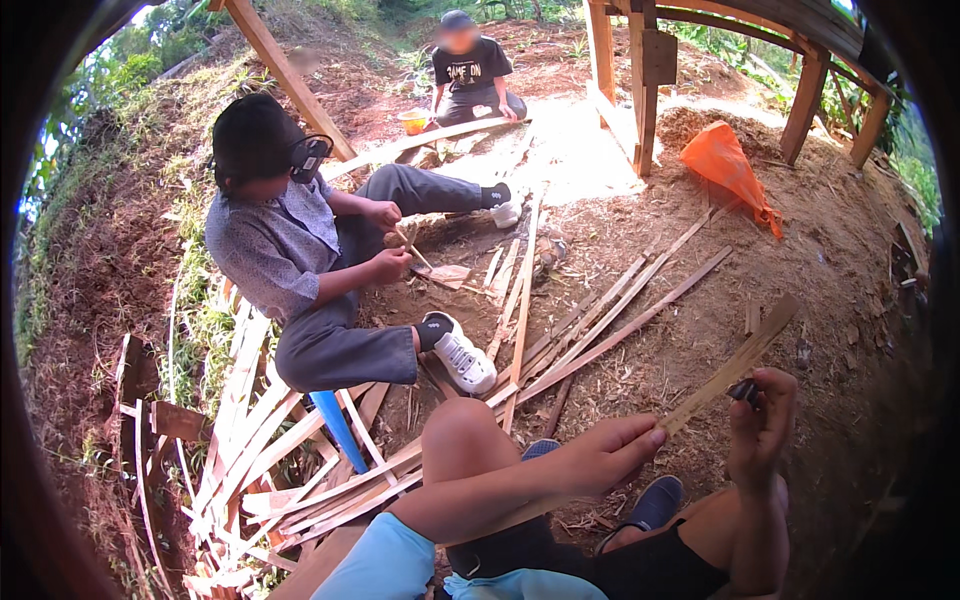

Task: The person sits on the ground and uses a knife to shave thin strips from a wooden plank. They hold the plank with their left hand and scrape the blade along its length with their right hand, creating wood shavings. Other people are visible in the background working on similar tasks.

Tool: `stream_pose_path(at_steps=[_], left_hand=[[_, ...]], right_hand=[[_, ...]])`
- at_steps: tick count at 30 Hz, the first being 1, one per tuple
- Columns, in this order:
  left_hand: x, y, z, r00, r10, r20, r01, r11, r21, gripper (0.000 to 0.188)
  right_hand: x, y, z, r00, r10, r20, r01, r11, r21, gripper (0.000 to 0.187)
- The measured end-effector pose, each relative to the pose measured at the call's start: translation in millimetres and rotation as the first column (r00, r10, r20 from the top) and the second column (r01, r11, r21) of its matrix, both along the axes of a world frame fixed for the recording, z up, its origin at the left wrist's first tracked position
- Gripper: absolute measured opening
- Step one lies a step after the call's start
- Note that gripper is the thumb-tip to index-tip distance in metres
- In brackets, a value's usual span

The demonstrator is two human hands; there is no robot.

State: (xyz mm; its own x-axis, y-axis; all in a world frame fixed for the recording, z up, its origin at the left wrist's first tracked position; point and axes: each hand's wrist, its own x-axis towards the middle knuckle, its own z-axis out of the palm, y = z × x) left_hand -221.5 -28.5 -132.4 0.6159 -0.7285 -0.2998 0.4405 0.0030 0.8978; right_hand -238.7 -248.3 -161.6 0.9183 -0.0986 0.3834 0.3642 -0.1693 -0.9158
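My left hand (622,446) pinches the lower end of a flat, thin wooden strip (728,370) between thumb and fingers. The strip slants up and away to the right. My right hand (764,425) is raised beside the strip, its fingers closed on a small dark object (743,391) whose kind I cannot make out. That object sits close to the strip's right edge; whether it touches is not clear. Under my left forearm is my bent knee (478,440).
Long wooden strips (310,450) lie heaped at the left and across the middle. A co-worker (290,240) sits at the left holding a thin stick (412,246); another person (470,75) sits far back near an orange bowl (413,121). An orange bag (722,165) and wooden posts (643,90) stand behind.
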Motion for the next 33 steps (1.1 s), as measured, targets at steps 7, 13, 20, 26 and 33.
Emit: stream_pose_path(at_steps=[7, 13, 20, 26, 33], left_hand=[[2.8, -7.8, -7.9, 0.999, 0.03, 0.013, -0.031, 0.995, 0.094, 0.027], [4.0, -8.5, -11.6, 0.999, 0.002, 0.032, -0.006, 0.991, 0.132, 0.027], [1.8, -5.4, -15.0, 0.986, 0.015, 0.165, -0.035, 0.993, 0.116, 0.032], [2.9, -4.2, -7.6, 0.977, 0.053, 0.207, -0.09, 0.98, 0.177, 0.027], [2.7, -1.8, -5.2, 0.954, 0.046, 0.295, -0.104, 0.978, 0.182, 0.028]], right_hand=[[1.6, -4.5, -2.5, 1.0, 0.02, 0.014, -0.019, 0.998, -0.059, 0.032], [-1.0, -2.4, 1.0, 0.999, -0.029, -0.017, 0.03, 0.999, 0.012, 0.033], [-2.2, -0.5, -1.0, 0.999, 0.005, -0.035, -0.006, 1.0, -0.027, 0.033], [-1.3, -0.8, -1.9, 0.999, 0.02, -0.034, -0.021, 0.999, -0.027, 0.031], [-2.9, 6.6, 3.9, 0.997, -0.014, -0.081, 0.011, 0.999, -0.04, 0.03]])
